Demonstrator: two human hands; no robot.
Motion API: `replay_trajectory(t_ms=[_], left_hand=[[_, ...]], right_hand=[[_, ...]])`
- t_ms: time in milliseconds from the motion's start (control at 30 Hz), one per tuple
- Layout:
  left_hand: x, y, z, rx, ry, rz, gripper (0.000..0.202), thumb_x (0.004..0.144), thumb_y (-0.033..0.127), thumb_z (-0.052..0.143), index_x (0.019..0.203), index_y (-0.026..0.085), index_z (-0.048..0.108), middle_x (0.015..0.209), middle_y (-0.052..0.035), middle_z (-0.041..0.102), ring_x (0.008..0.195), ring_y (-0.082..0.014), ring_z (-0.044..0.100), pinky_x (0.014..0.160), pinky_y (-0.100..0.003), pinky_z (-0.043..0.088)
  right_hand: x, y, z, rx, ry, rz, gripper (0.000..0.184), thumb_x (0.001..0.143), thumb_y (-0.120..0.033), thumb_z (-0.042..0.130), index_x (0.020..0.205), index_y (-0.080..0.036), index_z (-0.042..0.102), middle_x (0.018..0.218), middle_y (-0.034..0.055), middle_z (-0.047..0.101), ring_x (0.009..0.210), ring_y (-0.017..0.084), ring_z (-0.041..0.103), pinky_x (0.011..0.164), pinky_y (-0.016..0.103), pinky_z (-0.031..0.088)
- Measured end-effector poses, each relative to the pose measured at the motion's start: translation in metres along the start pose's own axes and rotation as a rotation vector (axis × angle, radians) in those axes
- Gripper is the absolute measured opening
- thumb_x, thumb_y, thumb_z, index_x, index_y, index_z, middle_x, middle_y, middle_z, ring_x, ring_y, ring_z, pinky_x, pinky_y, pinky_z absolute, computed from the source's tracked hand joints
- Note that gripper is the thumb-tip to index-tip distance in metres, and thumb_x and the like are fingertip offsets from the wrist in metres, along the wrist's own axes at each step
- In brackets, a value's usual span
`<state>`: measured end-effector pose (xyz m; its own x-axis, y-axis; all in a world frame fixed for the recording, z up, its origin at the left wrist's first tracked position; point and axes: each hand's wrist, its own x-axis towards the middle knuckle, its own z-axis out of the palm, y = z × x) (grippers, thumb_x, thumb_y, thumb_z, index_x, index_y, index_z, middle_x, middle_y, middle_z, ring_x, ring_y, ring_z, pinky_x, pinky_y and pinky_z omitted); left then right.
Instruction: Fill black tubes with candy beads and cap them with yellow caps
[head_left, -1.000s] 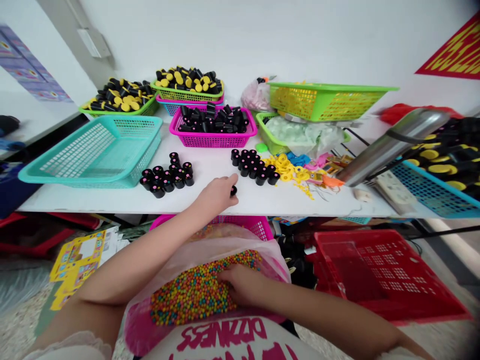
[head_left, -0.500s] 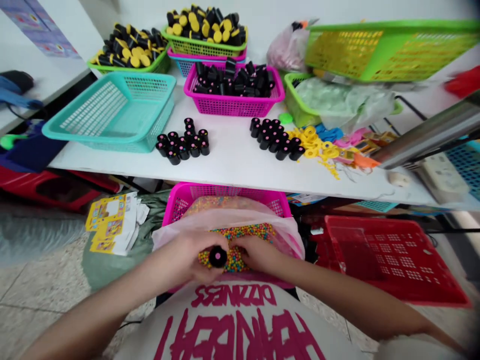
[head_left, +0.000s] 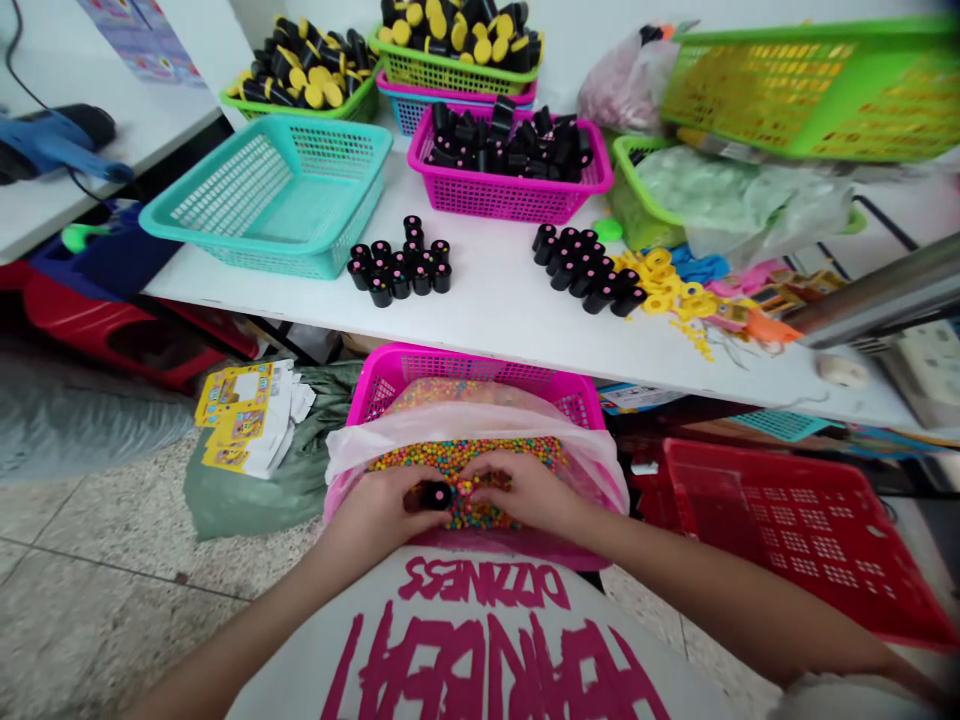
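Note:
My left hand [head_left: 382, 505] is shut on a small black tube with a pink-ringed end [head_left: 436, 496], holding it just above the beads. My right hand [head_left: 521, 490] rests on the beads a little to the right, its fingers pointing towards the tube. The tiny multicoloured beads [head_left: 465, 470] fill a clear plastic bag [head_left: 465, 425] lining a magenta mesh basket [head_left: 480, 365] at my lap. The fingers hide part of the beads and the tube's lower end.
Groups of black tubes [head_left: 397, 270] stand on the white table [head_left: 487, 300] beyond the basket. Mesh baskets hold more tubes at the back, a teal basket [head_left: 262, 195] sits to the left, and a red basket [head_left: 795, 540] lies on the floor at right.
My left hand has come back from the table to the beads, carrying a black tube. The right hand stays on the beads, and the view has tilted further down.

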<state>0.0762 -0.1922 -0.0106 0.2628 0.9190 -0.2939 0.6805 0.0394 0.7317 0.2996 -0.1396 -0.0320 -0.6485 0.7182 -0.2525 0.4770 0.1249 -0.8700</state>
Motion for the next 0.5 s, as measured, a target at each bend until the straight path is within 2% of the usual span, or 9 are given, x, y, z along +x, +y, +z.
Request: replay_trajectory(t_ms=[100, 267, 400, 500], left_hand=[[0.002, 0.003, 0.001, -0.035, -0.045, -0.009, 0.031, 0.074, 0.035, 0.073, 0.103, 0.025, 0.070, 0.092, 0.0008, 0.075, 0.080, -0.0175, 0.069, 0.072, -0.026, 0.052], [0.004, 0.001, 0.005, -0.058, -0.028, 0.043, 0.031, 0.075, 0.035, 0.072, 0.105, 0.026, 0.069, 0.095, 0.0014, 0.075, 0.081, -0.0171, 0.068, 0.075, -0.026, 0.051], [0.004, 0.000, 0.008, -0.119, 0.003, 0.063, 0.030, 0.077, 0.033, 0.070, 0.106, 0.025, 0.067, 0.094, 0.0014, 0.075, 0.080, -0.0165, 0.068, 0.073, -0.025, 0.051], [0.005, 0.002, 0.008, -0.130, 0.017, 0.063, 0.026, 0.077, 0.029, 0.068, 0.103, 0.024, 0.068, 0.091, 0.0017, 0.074, 0.077, -0.0159, 0.068, 0.069, -0.025, 0.051]], right_hand=[[-0.004, -0.011, -0.004, -0.100, 0.023, -0.133, 0.020, 0.086, -0.015, 0.061, 0.104, -0.021, 0.068, 0.104, 0.0029, 0.071, 0.100, 0.017, 0.063, 0.092, 0.033, 0.047], [-0.008, -0.025, -0.004, -0.423, -0.033, -0.416, 0.032, 0.094, -0.011, 0.043, 0.119, -0.018, 0.061, 0.117, 0.0099, 0.062, 0.113, 0.020, 0.054, 0.098, 0.040, 0.046], [-0.009, -0.037, -0.003, -0.687, -0.116, -0.514, 0.036, 0.097, -0.013, 0.036, 0.127, -0.012, 0.056, 0.119, 0.0140, 0.060, 0.121, 0.025, 0.049, 0.105, 0.047, 0.042], [-0.011, -0.044, -0.003, -0.739, -0.147, -0.533, 0.039, 0.098, -0.013, 0.031, 0.129, -0.009, 0.054, 0.123, 0.0170, 0.058, 0.124, 0.029, 0.048, 0.107, 0.048, 0.039]])
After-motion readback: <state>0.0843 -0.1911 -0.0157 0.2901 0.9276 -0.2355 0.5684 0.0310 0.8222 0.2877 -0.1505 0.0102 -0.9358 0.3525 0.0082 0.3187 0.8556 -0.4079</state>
